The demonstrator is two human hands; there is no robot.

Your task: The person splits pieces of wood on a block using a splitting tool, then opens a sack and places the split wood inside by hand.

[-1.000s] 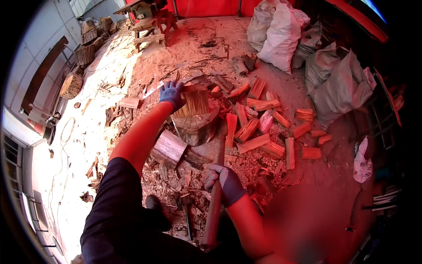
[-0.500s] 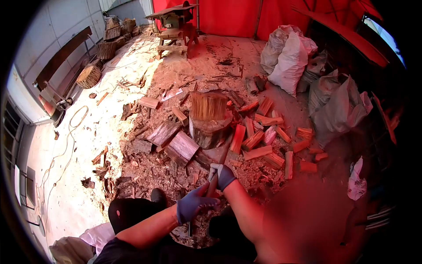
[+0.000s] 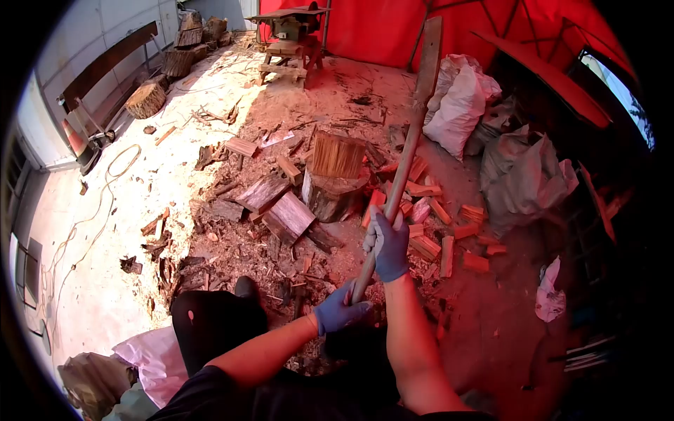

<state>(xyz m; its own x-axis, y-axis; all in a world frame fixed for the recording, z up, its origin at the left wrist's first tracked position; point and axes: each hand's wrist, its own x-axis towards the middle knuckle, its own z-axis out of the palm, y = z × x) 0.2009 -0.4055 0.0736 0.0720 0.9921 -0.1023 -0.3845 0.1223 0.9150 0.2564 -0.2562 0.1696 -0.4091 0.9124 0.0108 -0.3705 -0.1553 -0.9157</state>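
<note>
A long-handled axe (image 3: 399,184) slants up and to the right, its narrow-looking head at the top. My left hand (image 3: 340,309), in a blue-grey glove, is wrapped round the lower end of the handle. Higher up the same handle, my gloved right hand (image 3: 388,245) is closed round it. Beyond the hands, an upright piece of wood (image 3: 338,154) stands on a chopping block (image 3: 333,196). Split firewood (image 3: 425,248) lies to the right of the block, partly behind the handle. Two larger log pieces (image 3: 289,216) lie to its left.
Filled sacks (image 3: 460,105) stand at the right, with a grey sack (image 3: 523,179) nearer. A machine on a wooden stand (image 3: 288,49) is at the back. Logs (image 3: 146,100) line the left wall, near an orange cone (image 3: 76,140). Bark and chips cover the floor; a cord lies left.
My left hand has come from the wood on the block down to the handle and closed on it. Both hands now hold the axe, whose head has been raised up and to the right.
</note>
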